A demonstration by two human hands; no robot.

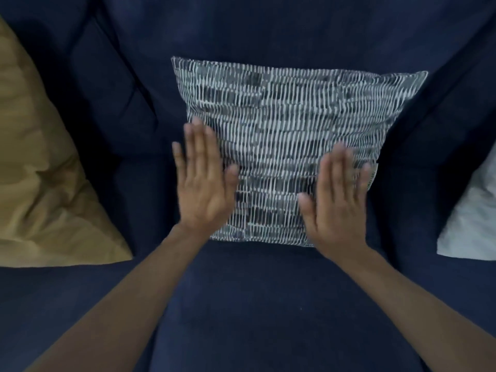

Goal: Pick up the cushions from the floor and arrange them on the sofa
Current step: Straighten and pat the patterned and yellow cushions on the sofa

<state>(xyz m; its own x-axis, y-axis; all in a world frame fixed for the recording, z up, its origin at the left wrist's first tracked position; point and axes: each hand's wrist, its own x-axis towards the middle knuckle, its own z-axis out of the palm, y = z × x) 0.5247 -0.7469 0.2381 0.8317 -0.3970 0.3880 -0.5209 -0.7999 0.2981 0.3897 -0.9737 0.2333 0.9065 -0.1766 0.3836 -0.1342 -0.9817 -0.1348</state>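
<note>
Against the sofa [241, 304] backrest, patterned cushion [284, 135] stands upright; left hand [205, 181] and right hand [336, 200] spread flat, holding nothing. Risk: cushion slumps forward unsupported.

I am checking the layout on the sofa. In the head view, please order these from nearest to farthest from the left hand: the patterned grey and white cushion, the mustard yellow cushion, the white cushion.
1. Patterned grey and white cushion: centre of the sofa, under the left hand.
2. Mustard yellow cushion: at the left.
3. White cushion: at the far right edge.
</note>
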